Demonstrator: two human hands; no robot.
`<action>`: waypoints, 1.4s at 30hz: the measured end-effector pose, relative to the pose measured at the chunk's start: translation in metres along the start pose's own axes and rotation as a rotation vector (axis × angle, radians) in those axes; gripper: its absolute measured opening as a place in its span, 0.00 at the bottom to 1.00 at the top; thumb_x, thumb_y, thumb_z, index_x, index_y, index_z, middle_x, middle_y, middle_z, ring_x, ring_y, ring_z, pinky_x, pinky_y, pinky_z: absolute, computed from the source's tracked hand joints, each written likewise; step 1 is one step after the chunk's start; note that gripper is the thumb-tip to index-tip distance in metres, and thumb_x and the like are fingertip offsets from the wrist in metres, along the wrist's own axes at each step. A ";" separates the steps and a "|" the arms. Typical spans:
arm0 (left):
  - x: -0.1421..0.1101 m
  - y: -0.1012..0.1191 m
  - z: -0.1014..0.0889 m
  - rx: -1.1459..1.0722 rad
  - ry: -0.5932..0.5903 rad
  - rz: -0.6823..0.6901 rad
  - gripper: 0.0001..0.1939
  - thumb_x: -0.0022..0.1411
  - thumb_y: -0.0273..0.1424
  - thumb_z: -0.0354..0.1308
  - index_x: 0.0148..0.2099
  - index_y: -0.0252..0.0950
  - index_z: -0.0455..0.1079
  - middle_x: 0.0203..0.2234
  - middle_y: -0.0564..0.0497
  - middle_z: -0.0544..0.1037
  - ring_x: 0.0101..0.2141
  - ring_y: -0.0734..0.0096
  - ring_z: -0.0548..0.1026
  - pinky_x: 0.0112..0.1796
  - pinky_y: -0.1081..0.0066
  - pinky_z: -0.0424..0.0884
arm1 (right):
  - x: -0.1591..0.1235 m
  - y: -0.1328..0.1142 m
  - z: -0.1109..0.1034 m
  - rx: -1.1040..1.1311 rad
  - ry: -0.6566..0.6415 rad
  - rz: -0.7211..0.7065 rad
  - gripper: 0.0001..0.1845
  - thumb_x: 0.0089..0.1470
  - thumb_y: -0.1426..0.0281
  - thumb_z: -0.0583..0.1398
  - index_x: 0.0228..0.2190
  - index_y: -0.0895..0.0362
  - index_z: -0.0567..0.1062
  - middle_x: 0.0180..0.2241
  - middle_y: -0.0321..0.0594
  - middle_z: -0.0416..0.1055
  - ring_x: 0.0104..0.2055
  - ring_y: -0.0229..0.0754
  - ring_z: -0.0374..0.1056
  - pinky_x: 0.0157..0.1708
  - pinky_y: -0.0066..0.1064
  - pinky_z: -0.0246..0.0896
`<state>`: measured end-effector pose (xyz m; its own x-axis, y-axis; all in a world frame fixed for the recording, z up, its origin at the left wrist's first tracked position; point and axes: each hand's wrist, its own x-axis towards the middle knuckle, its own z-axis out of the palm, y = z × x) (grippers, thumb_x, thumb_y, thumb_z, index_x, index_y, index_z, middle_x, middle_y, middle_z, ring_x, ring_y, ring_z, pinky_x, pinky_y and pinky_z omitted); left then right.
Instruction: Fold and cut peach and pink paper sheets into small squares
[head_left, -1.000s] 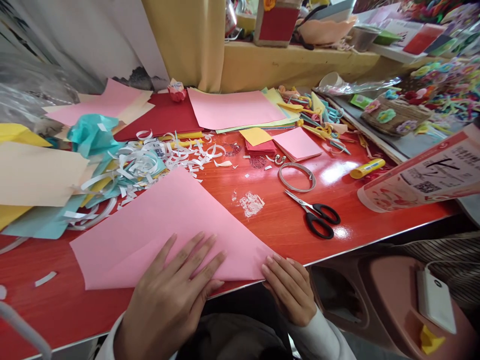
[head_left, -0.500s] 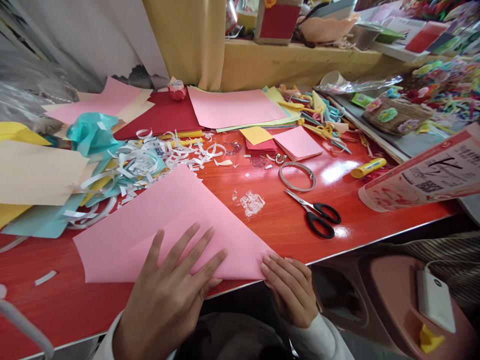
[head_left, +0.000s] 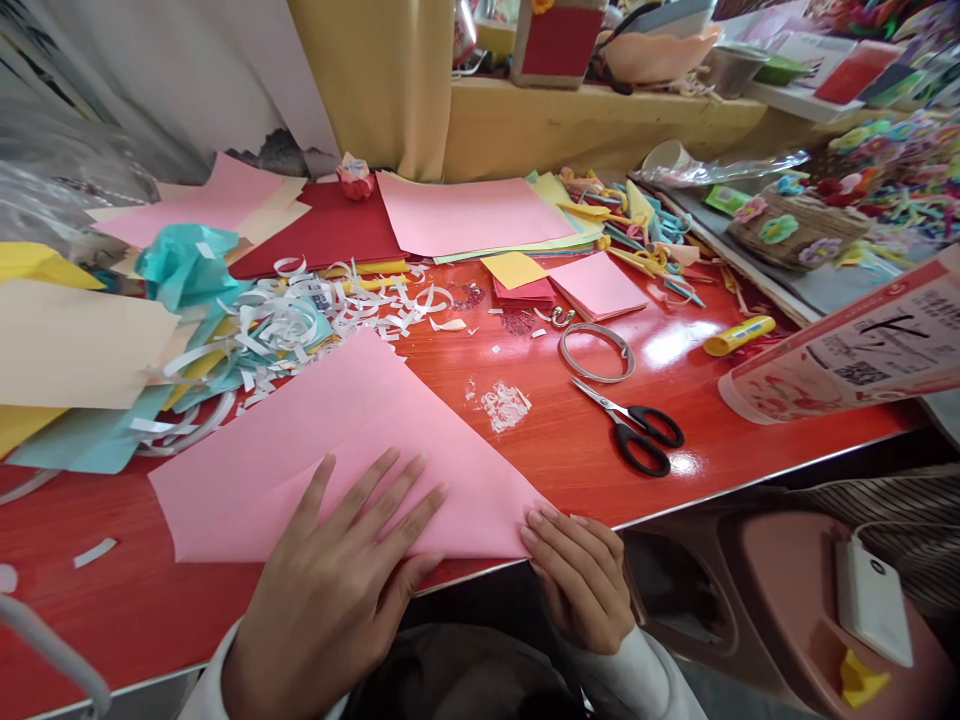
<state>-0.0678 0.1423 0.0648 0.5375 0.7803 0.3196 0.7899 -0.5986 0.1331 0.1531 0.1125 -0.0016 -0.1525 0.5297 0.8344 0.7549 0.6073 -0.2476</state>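
A folded sheet of pink paper (head_left: pixel 330 420) lies at the front edge of the red table, its slanted edge running down to a corner at the right. My left hand (head_left: pixel 352 560) rests on the paper with fingers spread and palm down. At the right corner, my right hand (head_left: pixel 577 575) has its fingers together on top of the paper and its thumb hidden below, pinching the corner. Black-handled scissors (head_left: pixel 630 425) lie partly open to the right of the paper, beside a ring-shaped band (head_left: pixel 597 352).
White paper strips (head_left: pixel 292 325) heap behind the sheet. Coloured paper (head_left: pixel 75 345) lies left, more pink sheets (head_left: pixel 472 215) at the back. A pink square stack (head_left: pixel 598 285), a yellow glue stick (head_left: pixel 739 336) and a tilted cup (head_left: pixel 847 345) are right. A power bank (head_left: pixel 874 600) sits on a stool (head_left: pixel 787 560).
My left hand has slid very slightly to the left over the paper. My right hand stays at the corner, and the paper keeps its shape.
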 end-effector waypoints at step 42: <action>-0.002 0.003 -0.001 -0.005 -0.048 -0.035 0.20 0.62 0.33 0.49 0.56 0.41 0.63 0.56 0.51 0.65 0.55 0.61 0.64 0.56 0.52 0.53 | 0.027 -0.022 -0.015 0.048 -0.357 -0.039 0.13 0.54 0.75 0.56 0.41 0.61 0.75 0.41 0.40 0.76 0.49 0.39 0.68 0.53 0.30 0.59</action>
<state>-0.0672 0.1387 0.0650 0.5237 0.8083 0.2689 0.8067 -0.5720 0.1484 0.1419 0.1049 0.0338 -0.4000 0.6740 0.6211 0.7147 0.6536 -0.2490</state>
